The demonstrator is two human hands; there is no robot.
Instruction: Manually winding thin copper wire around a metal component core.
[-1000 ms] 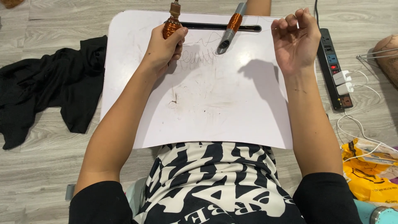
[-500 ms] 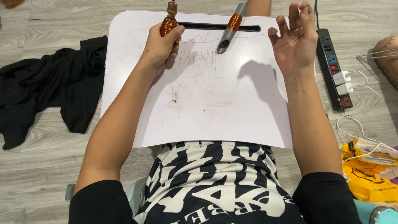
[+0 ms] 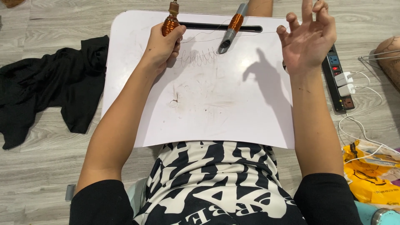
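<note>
My left hand (image 3: 163, 46) is closed around a copper-wire spool (image 3: 170, 24) at the far edge of the white lap table (image 3: 216, 108). A thin wire (image 3: 250, 33) runs from there across the table toward the thumb of my right hand (image 3: 308, 39). That hand is raised over the table's right edge with its fingers spread and curled. I cannot tell whether it grips the wire. A grey pen-shaped tool wound with copper wire (image 3: 230, 29) lies across the table's dark slot (image 3: 200, 26). A loose zigzag of thin wire (image 3: 198, 56) lies beside my left hand.
A black cloth (image 3: 46, 87) lies on the wooden floor to the left. A black power strip (image 3: 339, 79) with white chargers and cables sits to the right. A yellow bag (image 3: 366, 175) is at the lower right, and another person's limb (image 3: 389, 54) is at the right edge.
My right hand has uncurled from a loose fist, spread its fingers and risen toward the far right. My left hand stays closed on the spool.
</note>
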